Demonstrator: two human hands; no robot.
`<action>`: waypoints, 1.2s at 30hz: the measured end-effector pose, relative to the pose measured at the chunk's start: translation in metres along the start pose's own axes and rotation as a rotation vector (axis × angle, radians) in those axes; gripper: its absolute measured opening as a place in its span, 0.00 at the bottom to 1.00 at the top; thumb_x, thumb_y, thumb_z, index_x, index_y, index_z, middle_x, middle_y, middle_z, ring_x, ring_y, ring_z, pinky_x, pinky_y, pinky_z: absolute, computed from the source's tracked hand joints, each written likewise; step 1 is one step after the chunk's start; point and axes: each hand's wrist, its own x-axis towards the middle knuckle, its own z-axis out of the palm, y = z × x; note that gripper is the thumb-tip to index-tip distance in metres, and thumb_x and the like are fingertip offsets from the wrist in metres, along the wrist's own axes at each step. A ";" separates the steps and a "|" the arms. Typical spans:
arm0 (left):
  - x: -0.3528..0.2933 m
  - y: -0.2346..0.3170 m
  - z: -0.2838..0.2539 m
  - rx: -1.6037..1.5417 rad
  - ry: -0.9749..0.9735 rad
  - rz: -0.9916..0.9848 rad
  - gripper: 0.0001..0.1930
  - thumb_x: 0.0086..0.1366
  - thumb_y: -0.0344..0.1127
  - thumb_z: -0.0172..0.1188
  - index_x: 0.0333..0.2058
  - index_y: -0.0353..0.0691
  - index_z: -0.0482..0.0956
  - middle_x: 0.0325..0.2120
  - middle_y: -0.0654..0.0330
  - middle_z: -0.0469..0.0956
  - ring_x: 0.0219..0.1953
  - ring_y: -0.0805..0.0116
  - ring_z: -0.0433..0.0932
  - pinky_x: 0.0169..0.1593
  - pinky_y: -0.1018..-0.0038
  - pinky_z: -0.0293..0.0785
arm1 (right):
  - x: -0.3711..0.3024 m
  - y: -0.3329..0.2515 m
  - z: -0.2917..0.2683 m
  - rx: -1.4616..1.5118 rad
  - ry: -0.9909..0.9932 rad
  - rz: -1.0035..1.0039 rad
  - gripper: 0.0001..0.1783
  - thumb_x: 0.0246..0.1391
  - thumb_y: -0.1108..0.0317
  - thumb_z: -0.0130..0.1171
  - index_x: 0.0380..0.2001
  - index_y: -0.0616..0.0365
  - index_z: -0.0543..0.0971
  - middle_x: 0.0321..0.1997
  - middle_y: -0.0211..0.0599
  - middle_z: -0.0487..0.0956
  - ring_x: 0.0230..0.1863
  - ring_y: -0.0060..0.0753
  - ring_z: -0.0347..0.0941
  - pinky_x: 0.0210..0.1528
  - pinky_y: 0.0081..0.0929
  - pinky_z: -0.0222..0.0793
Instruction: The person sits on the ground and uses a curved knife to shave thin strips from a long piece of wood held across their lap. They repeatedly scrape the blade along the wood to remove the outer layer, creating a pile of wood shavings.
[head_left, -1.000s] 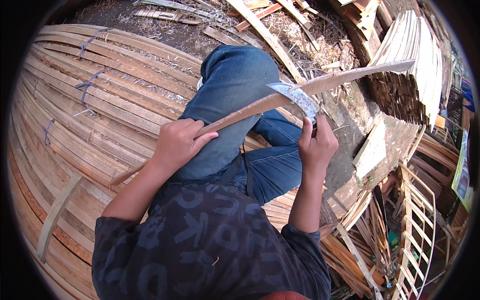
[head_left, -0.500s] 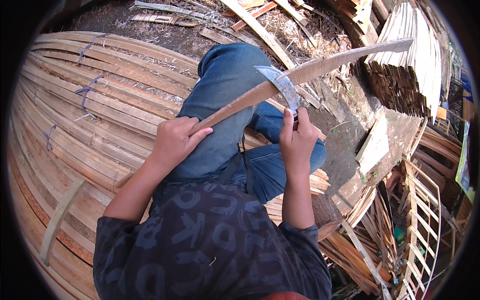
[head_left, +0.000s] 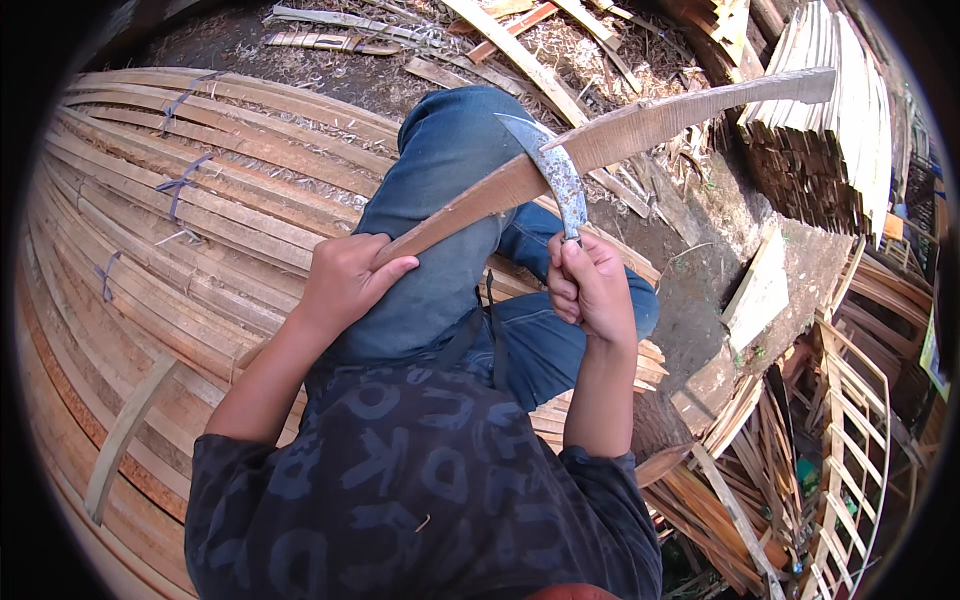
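Note:
My left hand (head_left: 347,278) is closed round the near end of a long, flat wooden slat (head_left: 470,210), close to my left thigh. The slat slants up and away to the right across my raised knee, and its far end is in the air. A sickle (head_left: 568,192) with a curved, speckled grey blade lies across the slat's middle, its tip pointing to the far left. My right hand (head_left: 595,285) grips the sickle's handle, which the fingers mostly hide. A small sliver (head_left: 556,143) stands up beside the blade on the slat's upper edge.
Long wooden slats (head_left: 200,240), some tied with blue cord (head_left: 181,183), spread out on the left. A stack of pale boards (head_left: 825,130) stands at the far right. Below it are a slatted frame (head_left: 835,470) and loose offcuts (head_left: 700,510). Shavings litter the far ground.
My right hand has turned and moved slightly nearer me, tilting the sickle. The blade has slid a little nearer along the slat. My left hand keeps its hold.

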 end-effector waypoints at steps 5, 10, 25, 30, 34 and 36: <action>0.002 -0.003 0.000 -0.018 -0.019 0.010 0.21 0.57 0.46 0.64 0.17 0.35 0.70 0.13 0.53 0.68 0.17 0.55 0.69 0.23 0.66 0.64 | -0.002 0.008 0.010 -0.216 0.487 -0.280 0.16 0.65 0.57 0.47 0.27 0.56 0.67 0.11 0.22 0.58 0.08 0.12 0.50 0.09 0.13 0.47; -0.003 -0.006 0.000 -0.009 0.004 -0.031 0.22 0.57 0.47 0.64 0.17 0.35 0.70 0.13 0.52 0.67 0.16 0.55 0.69 0.23 0.66 0.64 | -0.052 -0.053 -0.072 0.173 0.487 -0.601 0.20 0.66 0.52 0.43 0.23 0.49 0.59 0.10 0.20 0.53 0.07 0.14 0.49 0.07 0.14 0.47; -0.001 -0.002 0.001 -0.012 -0.007 -0.063 0.18 0.56 0.44 0.65 0.19 0.35 0.74 0.12 0.53 0.68 0.15 0.57 0.69 0.21 0.67 0.63 | -0.002 -0.005 -0.013 0.393 0.043 -0.225 0.17 0.65 0.54 0.47 0.25 0.52 0.66 0.11 0.21 0.57 0.07 0.14 0.50 0.07 0.15 0.48; -0.003 -0.001 -0.001 0.023 -0.010 -0.043 0.19 0.56 0.44 0.65 0.19 0.35 0.73 0.12 0.53 0.68 0.15 0.56 0.69 0.21 0.67 0.63 | -0.035 -0.047 -0.117 0.765 0.267 -0.760 0.20 0.68 0.54 0.37 0.26 0.53 0.66 0.12 0.24 0.57 0.08 0.15 0.50 0.07 0.17 0.50; 0.001 -0.001 0.002 0.030 -0.011 -0.044 0.18 0.56 0.44 0.65 0.19 0.36 0.73 0.13 0.54 0.68 0.15 0.56 0.69 0.21 0.67 0.64 | -0.049 -0.039 -0.088 0.568 0.181 -0.561 0.22 0.67 0.51 0.35 0.27 0.55 0.65 0.12 0.25 0.58 0.09 0.18 0.52 0.08 0.17 0.52; -0.001 0.003 0.005 0.065 0.016 -0.040 0.18 0.56 0.44 0.65 0.19 0.36 0.72 0.13 0.54 0.68 0.16 0.56 0.69 0.21 0.67 0.63 | -0.041 -0.020 -0.052 0.422 0.180 -0.447 0.22 0.67 0.50 0.34 0.30 0.57 0.66 0.14 0.27 0.59 0.12 0.18 0.55 0.12 0.16 0.54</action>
